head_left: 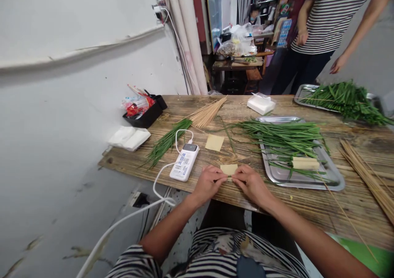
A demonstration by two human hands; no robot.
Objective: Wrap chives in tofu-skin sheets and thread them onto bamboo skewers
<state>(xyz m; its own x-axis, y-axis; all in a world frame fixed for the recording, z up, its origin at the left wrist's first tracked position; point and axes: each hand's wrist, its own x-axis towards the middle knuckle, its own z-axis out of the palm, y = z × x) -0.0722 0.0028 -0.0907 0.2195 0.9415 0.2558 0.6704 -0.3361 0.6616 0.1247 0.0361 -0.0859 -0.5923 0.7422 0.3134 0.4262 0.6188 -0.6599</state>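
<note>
Close to the table's front edge, my left hand (209,182) and my right hand (248,181) pinch the two ends of a small pale-yellow sheet (229,169), which looks like tofu skin. A bit of green shows at its near edge between my fingertips. Just beyond lies another flat square sheet (214,143). To the right, long green chives (283,136) lie across a metal tray (334,182), with a stack of pale-yellow sheets (305,163) on top. A smaller bunch of chives (169,140) rests to the left.
A white power bank (184,163) with a cable lies left of my hands. Bamboo skewers (209,111) fan out at the back, and more skewers (369,179) lie right. Behind are a black box (147,116), napkins (261,104) and a second tray of greens (341,99). A person (335,19) stands beyond.
</note>
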